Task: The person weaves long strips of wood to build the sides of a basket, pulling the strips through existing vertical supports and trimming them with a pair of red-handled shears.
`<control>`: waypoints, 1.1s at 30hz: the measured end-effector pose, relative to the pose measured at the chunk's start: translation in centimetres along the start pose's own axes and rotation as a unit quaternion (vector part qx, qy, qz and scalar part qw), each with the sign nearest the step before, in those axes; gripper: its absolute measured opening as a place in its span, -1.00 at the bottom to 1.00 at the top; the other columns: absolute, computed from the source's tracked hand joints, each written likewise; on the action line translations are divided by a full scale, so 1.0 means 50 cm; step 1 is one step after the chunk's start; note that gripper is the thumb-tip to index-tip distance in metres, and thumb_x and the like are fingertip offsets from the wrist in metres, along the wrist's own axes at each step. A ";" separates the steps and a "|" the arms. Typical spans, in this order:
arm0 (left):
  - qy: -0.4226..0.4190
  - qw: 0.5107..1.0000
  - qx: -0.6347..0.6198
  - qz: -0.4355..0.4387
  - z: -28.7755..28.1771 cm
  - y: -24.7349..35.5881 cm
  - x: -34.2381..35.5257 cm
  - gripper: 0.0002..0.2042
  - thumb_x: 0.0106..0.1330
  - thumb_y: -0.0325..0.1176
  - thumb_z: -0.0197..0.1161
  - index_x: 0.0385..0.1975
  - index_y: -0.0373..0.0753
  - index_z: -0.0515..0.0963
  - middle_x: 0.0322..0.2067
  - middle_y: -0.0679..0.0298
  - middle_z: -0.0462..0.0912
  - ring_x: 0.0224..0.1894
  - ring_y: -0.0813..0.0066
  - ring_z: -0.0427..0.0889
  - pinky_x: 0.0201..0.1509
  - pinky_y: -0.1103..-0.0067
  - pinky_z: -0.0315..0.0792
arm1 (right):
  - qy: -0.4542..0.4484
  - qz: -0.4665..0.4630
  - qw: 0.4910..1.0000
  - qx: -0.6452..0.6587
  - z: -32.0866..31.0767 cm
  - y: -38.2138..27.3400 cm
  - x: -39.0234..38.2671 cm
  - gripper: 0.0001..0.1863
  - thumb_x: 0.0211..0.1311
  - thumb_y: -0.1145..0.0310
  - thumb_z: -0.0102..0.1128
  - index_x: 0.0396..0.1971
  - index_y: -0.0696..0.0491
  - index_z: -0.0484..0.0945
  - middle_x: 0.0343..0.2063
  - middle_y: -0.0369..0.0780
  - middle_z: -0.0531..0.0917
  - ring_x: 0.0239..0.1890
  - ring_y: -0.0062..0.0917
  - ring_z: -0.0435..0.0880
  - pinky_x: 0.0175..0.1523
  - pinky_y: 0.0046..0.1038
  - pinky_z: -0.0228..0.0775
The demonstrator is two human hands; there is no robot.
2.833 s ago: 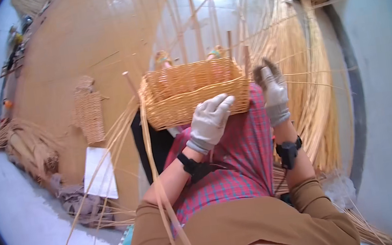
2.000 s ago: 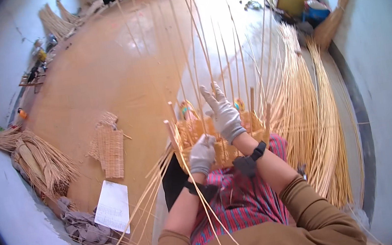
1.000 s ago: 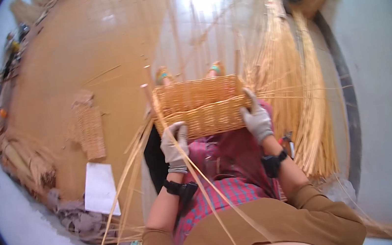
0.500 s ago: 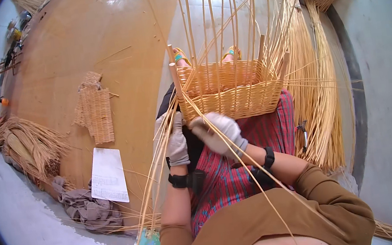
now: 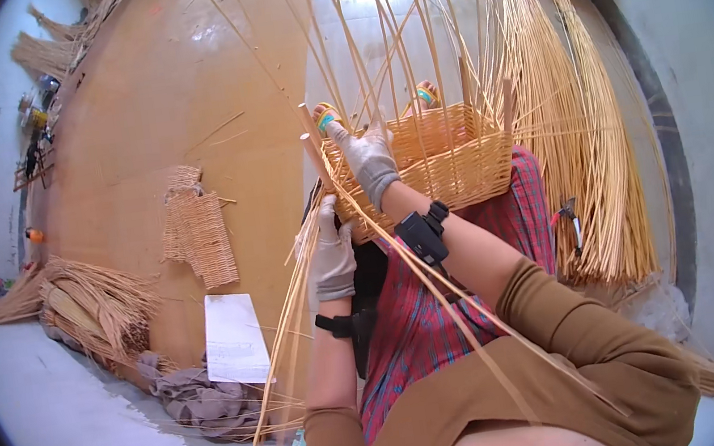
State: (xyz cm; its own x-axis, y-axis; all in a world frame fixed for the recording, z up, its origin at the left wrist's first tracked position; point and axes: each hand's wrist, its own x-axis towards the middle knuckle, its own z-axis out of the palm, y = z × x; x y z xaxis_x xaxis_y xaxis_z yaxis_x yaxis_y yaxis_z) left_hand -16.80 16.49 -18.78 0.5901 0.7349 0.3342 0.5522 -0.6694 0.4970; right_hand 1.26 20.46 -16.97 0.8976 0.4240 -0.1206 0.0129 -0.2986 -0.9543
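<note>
A rectangular wicker basket (image 5: 459,175) rests on my lap, with long upright wicker stakes (image 5: 385,48) rising from its far side and thick round corner sticks (image 5: 317,160) standing out of it. My left hand (image 5: 332,258), in a pale glove, is closed on the basket's near left corner, its thumb up against the side. Loose wicker strands (image 5: 293,322) hang beside that hand toward me. My right hand (image 5: 371,160), also gloved, reaches over the basket's left end among the stakes. Its thumb stands apart from the fingers, whose tips are blurred and partly hidden.
Long wicker bundles (image 5: 577,149) lie on the floor to the right. At left are a woven wicker piece (image 5: 201,234), a white sheet (image 5: 234,338), a crumpled grey cloth (image 5: 205,401) and a heap of wicker (image 5: 102,306).
My right hand has moved up and away from beside the left hand, over the basket's left end. The left hand stays at the corner. The view has shifted slightly.
</note>
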 end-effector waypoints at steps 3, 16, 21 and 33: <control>0.013 0.999 -0.027 -0.030 0.027 -0.023 -0.008 -0.42 0.23 -0.41 0.44 0.27 0.05 0.44 -0.08 0.23 0.73 -0.09 0.18 0.75 -0.09 0.32 0.60 | 0.003 -0.076 0.981 0.179 0.019 0.022 -0.012 -0.33 0.38 0.27 0.39 0.36 0.22 0.35 0.06 -0.10 0.67 0.11 -0.50 0.61 0.21 -0.46 0.45; 0.008 0.991 -0.047 -0.122 0.044 0.006 -0.008 -0.51 0.21 -0.22 0.52 0.12 0.06 0.48 -0.52 0.33 0.51 -0.50 0.35 0.56 -0.40 0.36 0.44 | -0.055 -0.420 0.884 0.197 -0.130 -0.082 -0.069 -0.70 0.54 0.25 0.18 0.10 0.10 0.52 -0.23 -0.27 0.68 -0.28 -0.65 0.64 -0.17 -0.50 0.54; 0.028 0.995 -0.065 -0.066 0.052 -0.035 -0.001 -0.54 0.30 -0.32 0.44 0.17 -0.04 0.44 -0.54 0.31 0.42 -0.52 0.37 0.48 -0.41 0.35 0.40 | -0.230 -0.067 0.866 0.439 -0.249 0.116 -0.044 -0.77 0.57 0.29 0.13 0.03 0.10 0.56 -0.26 -0.26 0.71 -0.22 -0.54 0.77 -0.14 -0.51 0.63; -0.091 0.985 -0.020 -0.145 0.095 0.074 0.108 -0.64 0.52 -0.06 0.12 0.24 0.04 0.49 -0.31 -0.04 0.74 -0.32 -0.13 0.74 -0.30 0.08 0.53 | -0.045 -0.037 0.970 0.238 -0.297 0.151 -0.008 -0.80 0.48 0.34 0.26 0.00 0.04 0.69 -0.21 -0.23 0.79 -0.24 -0.60 0.76 -0.26 -0.53 0.59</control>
State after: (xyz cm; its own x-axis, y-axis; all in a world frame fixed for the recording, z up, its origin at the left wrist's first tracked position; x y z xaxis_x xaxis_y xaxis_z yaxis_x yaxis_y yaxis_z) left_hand -8.77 17.46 -18.94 0.5083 0.8608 0.0265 0.6918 -0.4264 0.5827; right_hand 7.51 5.35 -20.05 0.8600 0.5079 -0.0493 -0.1474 0.1548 -0.9769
